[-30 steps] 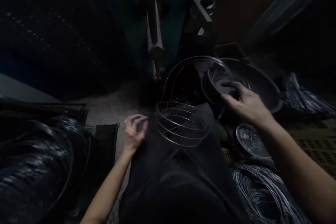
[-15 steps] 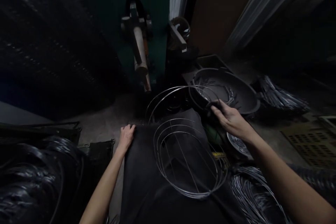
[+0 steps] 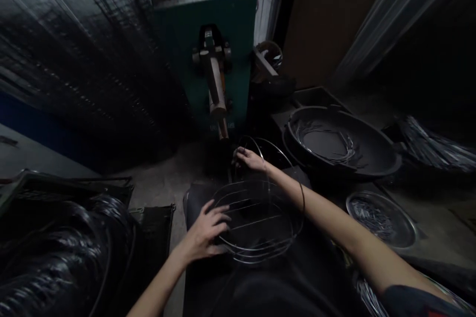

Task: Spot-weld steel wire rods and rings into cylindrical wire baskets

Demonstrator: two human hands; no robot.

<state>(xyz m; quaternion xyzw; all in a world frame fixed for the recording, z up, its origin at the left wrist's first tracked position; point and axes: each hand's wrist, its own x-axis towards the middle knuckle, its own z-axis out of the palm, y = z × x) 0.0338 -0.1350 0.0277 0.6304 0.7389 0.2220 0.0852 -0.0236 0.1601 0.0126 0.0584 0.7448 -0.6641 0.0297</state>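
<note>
A welded frame of bright steel wire lies across my dark lap, made of oval rings joined by thin straight rods. My left hand is spread over its near left side, with the fingers on the rings. My right hand reaches to the far end and closes on the upper wire hoop. A thin dark band circles my right forearm. Part of the frame is lost against the dark cloth.
Ahead stands a green welding machine with a vertical electrode arm. To the right are a black basin of bent wires and a round metal tray of short wire pieces. Black-wrapped coils fill the left.
My right hand has moved from the black basin to the frame's far hoop. My left hand has moved onto the rings. The view has tilted up, showing more of the machine.
</note>
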